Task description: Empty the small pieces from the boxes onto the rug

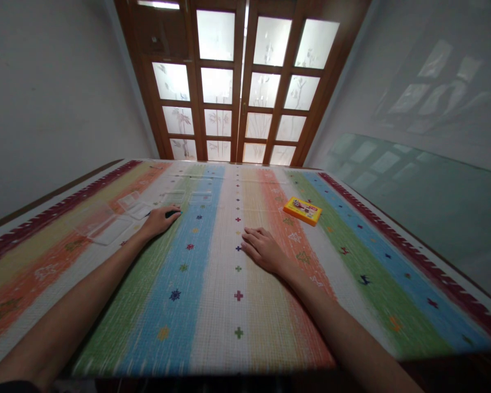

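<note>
My left hand [160, 222] rests on the striped tablecloth [213, 262], its fingers closed around a slim dark pen-like item [172, 213] with a small teal tip. Most of that item is hidden in the hand. Just left of this hand lie an open clear plastic box [112, 230] and a smaller clear box [136, 206]. My right hand [264, 249] lies palm down on the cloth near the middle, fingers stretched out and holding nothing. Beyond it to the right sits a yellow box [303, 210] with a printed label.
Further back, beyond my left hand, are flat clear plastic pieces [200, 197]. Wooden doors with glass panes [216, 84] stand behind the table. Plain walls flank both sides, and a pale green glass-like panel [409, 202] leans along the right.
</note>
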Action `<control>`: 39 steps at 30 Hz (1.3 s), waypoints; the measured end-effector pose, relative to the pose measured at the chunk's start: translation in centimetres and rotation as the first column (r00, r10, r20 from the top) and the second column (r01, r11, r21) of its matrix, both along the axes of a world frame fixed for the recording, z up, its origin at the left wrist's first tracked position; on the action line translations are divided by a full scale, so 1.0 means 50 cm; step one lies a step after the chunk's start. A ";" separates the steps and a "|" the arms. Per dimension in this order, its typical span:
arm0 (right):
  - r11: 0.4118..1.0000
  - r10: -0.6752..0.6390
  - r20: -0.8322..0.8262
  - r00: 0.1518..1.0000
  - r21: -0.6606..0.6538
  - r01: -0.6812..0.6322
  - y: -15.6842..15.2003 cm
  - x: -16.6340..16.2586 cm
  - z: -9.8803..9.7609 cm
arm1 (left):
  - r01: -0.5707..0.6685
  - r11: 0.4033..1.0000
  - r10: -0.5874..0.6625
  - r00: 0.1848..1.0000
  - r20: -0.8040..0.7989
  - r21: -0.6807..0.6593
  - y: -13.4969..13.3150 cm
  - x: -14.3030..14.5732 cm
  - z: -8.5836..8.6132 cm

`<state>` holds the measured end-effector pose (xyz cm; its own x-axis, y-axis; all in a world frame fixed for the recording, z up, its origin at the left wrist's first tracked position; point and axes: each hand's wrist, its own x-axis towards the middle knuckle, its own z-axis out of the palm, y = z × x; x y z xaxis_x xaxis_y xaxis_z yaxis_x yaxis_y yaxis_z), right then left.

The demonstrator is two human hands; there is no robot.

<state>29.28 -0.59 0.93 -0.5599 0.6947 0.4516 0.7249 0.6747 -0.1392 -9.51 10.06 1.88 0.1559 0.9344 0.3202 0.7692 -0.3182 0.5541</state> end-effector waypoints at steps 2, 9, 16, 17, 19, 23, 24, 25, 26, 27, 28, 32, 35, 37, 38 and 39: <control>1.000 0.006 -0.008 1.000 -0.004 -0.006 0.000 0.001 0.000 | -0.021 1.000 0.021 1.000 0.005 0.011 0.000 -0.004 0.000; 1.000 0.013 -0.001 1.000 -0.003 -0.013 -0.001 0.000 0.005 | -0.062 0.998 0.062 0.998 0.020 0.000 0.003 -0.007 0.010; 1.000 0.011 -0.009 1.000 -0.010 -0.011 0.000 -0.001 0.002 | 0.048 0.999 -0.048 0.999 0.021 -0.002 -0.004 0.009 0.015; 1.000 0.009 -0.006 1.000 -0.007 -0.009 0.000 -0.001 0.001 | 0.054 0.999 -0.054 0.998 0.023 0.002 -0.003 0.008 0.015; 1.000 0.004 -0.002 1.000 -0.002 -0.004 0.001 0.000 0.000 | 0.048 0.999 -0.048 0.998 0.027 0.014 -0.002 0.005 0.015; 1.000 0.009 -0.003 1.000 0.006 -0.009 0.001 0.001 0.000 | 0.007 0.999 -0.009 0.999 0.034 0.040 0.001 -0.005 0.013; 1.000 0.011 -0.005 1.000 0.007 -0.011 0.001 0.001 0.000 | -0.003 0.999 0.001 0.999 0.034 0.043 0.001 -0.007 0.013; 1.000 0.011 -0.006 1.000 0.005 -0.011 0.001 0.001 0.000 | -0.013 0.999 0.011 0.999 0.033 0.044 0.001 -0.009 0.012; 1.000 0.009 -0.008 1.000 0.004 -0.009 0.001 0.001 0.000 | -0.023 0.999 0.022 0.999 0.031 0.044 0.001 -0.010 0.012; 1.000 0.007 -0.008 1.000 0.003 -0.007 0.000 0.001 0.000 | -0.035 0.998 0.033 0.999 0.030 0.044 0.001 -0.011 0.012; 1.000 0.006 -0.007 1.000 0.004 -0.006 0.000 0.001 0.001 | -0.047 0.998 0.045 0.999 0.028 0.042 0.001 -0.012 0.013; 1.000 0.006 -0.004 1.000 0.005 -0.006 0.000 0.000 0.001 | -0.080 0.996 0.079 0.997 0.028 0.040 0.000 -0.014 0.016; 1.000 0.001 -0.008 1.000 -0.001 -0.001 -0.001 0.000 0.001 | -0.066 0.997 0.065 0.997 0.028 0.038 -0.003 -0.013 0.020; 1.000 -0.002 -0.009 1.000 -0.002 0.002 -0.001 -0.001 0.002 | -0.036 0.999 0.035 0.999 0.019 0.037 -0.006 -0.012 0.022; 1.000 -0.002 -0.010 1.000 -0.002 0.002 -0.001 -0.001 0.001 | -0.017 0.999 0.016 1.000 0.014 0.038 -0.007 -0.011 0.023; 1.000 -0.001 -0.011 1.000 -0.001 0.001 -0.001 -0.001 0.001 | 0.002 0.999 -0.002 1.000 0.008 0.039 -0.009 -0.010 0.023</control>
